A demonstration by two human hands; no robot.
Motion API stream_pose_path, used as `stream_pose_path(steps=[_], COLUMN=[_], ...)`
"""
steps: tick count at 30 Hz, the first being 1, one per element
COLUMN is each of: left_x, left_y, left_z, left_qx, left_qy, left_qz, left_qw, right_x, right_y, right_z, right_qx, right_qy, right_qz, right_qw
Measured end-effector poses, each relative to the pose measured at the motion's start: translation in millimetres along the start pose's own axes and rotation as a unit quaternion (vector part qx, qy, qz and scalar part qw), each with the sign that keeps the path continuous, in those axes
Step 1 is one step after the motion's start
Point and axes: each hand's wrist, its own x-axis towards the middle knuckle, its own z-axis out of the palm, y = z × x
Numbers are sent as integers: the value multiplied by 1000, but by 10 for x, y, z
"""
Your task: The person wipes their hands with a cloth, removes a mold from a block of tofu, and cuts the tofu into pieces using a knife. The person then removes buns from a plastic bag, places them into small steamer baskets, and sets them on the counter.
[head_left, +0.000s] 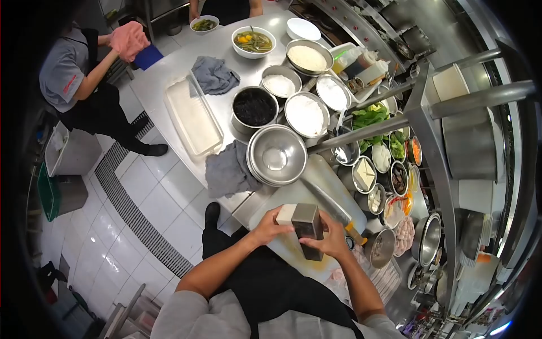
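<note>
"Grey block (pixel 309 223) and pale block (pixel 286 213), side by side at the lower centre of the frame: do we have both in our grip?"

"We do. Our left hand (pixel 268 228) is closed around the pale block, our right hand (pixel 333 239) around the grey one. Gripping from opposite sides probably keeps the pair steady over the cutting board (pixel 282 198)."

"And what looks like a knife (pixel 330 204)?"

"It lies along the board, just beyond our right hand, handle toward the lower right, likely to be within reach. The nested steel bowls (pixel 276 152) and food containers (pixel 243 127) crowd the table (pixel 164 73) perhaps for the same reason."

"What can't we make out?"

"Our left fingers are mostly hidden behind the pale block. We cannot tell whether the blocks are joined or touch the board. A metal rail (pixel 367 133) crosses the containers right of centre, and the top edge cuts off a co-worker (pixel 226 8)."
</note>
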Motion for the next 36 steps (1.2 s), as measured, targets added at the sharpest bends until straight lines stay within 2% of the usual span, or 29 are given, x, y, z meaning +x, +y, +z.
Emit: stream_pose_path(steps=[2,4,6,9,10,13,17,19,20,23,26,28,32,34,35,36], left_x=[-7,-24,-44,-48,-39,-9,-6,-11,-13,-21,-16,-74,-133,-113,-87,-72], left_y=[-28,-70,-174,-289,-304,-345,-332,-314,-319,-327,-265,-177,-89,-273,-255,-252], left_z=[21,80,91,41,27,-20,55,85,84,86,154,228,348,188,244,230], left_qx=[-2,-99,-109,-38,-41,-82,-91,-121,-120,-97,-95,9,94,70,8,9], left_qy=[-4,15,13,0,0,36,32,27,26,22,19,-6,-12,79,116,115], left_qz=[-5,-26,-40,-27,-31,-29,-6,-15,-15,-2,-1,51,75,-16,3,8], left_qw=[1000,995,993,999,999,996,995,992,992,995,995,999,993,994,993,993], right_x=[43,60,79,112,112,119,99,94,83,63,21,-15,-16,86,91,65], right_y=[22,134,170,142,181,244,294,255,264,279,202,180,238,359,537,512], right_z=[-31,-44,-70,-79,-85,-74,-69,-93,-93,-86,-128,-178,-206,-62,68,64], right_qx=[19,60,93,-93,-93,39,-10,76,76,69,2,-15,87,39,20,17], right_qy=[-17,-33,-39,-20,-20,-24,-7,-32,-31,-28,-21,-43,-89,-93,-51,-51], right_qz=[18,1,26,-38,-33,2,-45,19,19,8,13,-55,-56,-4,-30,-35], right_qw=[1000,998,995,995,995,999,999,996,996,997,1000,997,991,995,998,998])
